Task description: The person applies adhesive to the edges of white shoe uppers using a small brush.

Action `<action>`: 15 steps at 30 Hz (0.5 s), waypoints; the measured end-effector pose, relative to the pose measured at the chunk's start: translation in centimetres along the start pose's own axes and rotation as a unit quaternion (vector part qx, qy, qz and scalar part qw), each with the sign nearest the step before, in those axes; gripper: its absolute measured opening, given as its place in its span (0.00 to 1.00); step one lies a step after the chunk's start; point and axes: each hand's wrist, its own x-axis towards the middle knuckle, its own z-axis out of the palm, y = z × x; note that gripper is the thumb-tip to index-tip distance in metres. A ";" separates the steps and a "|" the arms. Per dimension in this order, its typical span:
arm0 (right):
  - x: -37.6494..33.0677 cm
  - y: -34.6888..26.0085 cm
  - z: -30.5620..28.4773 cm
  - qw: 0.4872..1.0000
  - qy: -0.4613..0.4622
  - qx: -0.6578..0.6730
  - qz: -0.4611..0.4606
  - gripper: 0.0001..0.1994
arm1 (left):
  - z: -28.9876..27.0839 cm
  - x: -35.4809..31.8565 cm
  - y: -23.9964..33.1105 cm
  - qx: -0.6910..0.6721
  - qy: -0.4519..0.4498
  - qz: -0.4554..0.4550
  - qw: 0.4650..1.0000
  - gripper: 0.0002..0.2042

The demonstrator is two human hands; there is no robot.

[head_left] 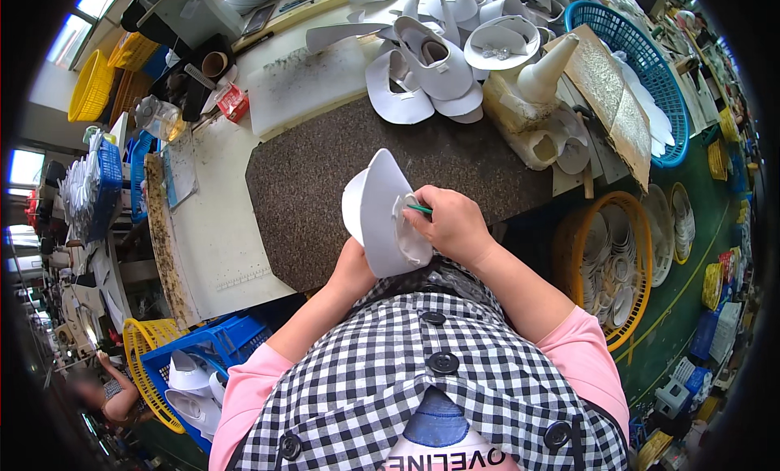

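A white shoe upper (382, 219) is held up in front of my body, above the near edge of a dark speckled mat. My left hand (353, 268) grips it from below and behind; the fingertips are hidden by the upper. In my right hand (451, 223) a thin green stick-like tool (420, 208) is pinched between thumb and fingers. Its end points at the inside of the upper, where a pale lining shows; the very tip is too small to make out.
The dark mat (317, 178) lies on a pale workbench. More white shoe uppers (435, 60) are piled at its far side, beside a cone-topped stand (540, 81). A blue basket (678, 113) stands far right, a yellow basket (646, 268) right, a blue crate (154, 373) lower left.
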 end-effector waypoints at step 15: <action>-0.5 4.5 -0.3 0.998 0.024 -0.056 0.013 0.10 | 1.9 1.6 6.1 -0.182 0.024 -0.023 0.983 0.27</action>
